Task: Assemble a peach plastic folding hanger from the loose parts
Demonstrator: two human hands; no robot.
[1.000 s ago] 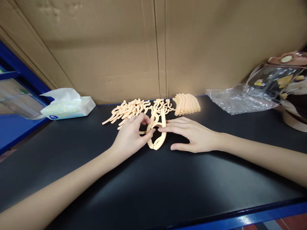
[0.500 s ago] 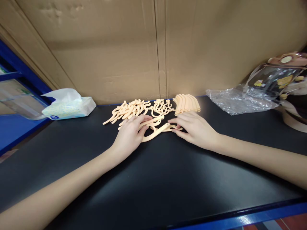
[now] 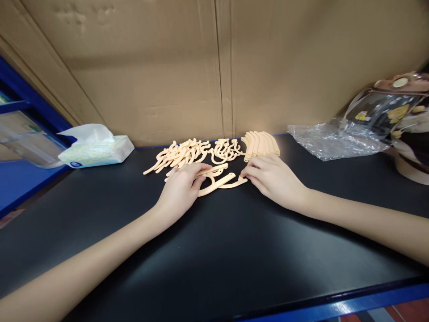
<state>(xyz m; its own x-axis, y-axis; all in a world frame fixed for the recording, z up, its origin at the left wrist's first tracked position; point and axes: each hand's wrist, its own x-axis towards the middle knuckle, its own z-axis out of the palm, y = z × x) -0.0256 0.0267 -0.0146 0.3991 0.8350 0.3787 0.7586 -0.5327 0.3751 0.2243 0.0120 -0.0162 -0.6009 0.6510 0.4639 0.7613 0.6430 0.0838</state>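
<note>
My left hand (image 3: 181,185) is closed, its thumb and fingers pinching a cream curved plastic hanger arm (image 3: 218,168). Under and beside those fingers lies another curved arm (image 3: 221,181) with a small hole near its end. My right hand (image 3: 271,178) has its fingertips pinched at the right end of a thin curved plastic piece (image 3: 233,184), which passes beneath the holed arm. Behind my hands are a loose pile of wavy cream pieces (image 3: 181,154), a smaller heap of hook-shaped pieces (image 3: 226,150) and a neat row of curved arms (image 3: 260,144). My left fingers partly hide the held parts.
A tissue pack (image 3: 97,150) stands at the back left of the black table (image 3: 214,259). Crumpled clear plastic (image 3: 335,141) lies at the back right, near a clear bottle (image 3: 378,109) with a strap. Cardboard (image 3: 150,67) rises behind the table.
My right fingers have drawn together, and the thin piece at their tips has shifted and turned. The arms at my left hand have moved slightly; that hand stays in place.
</note>
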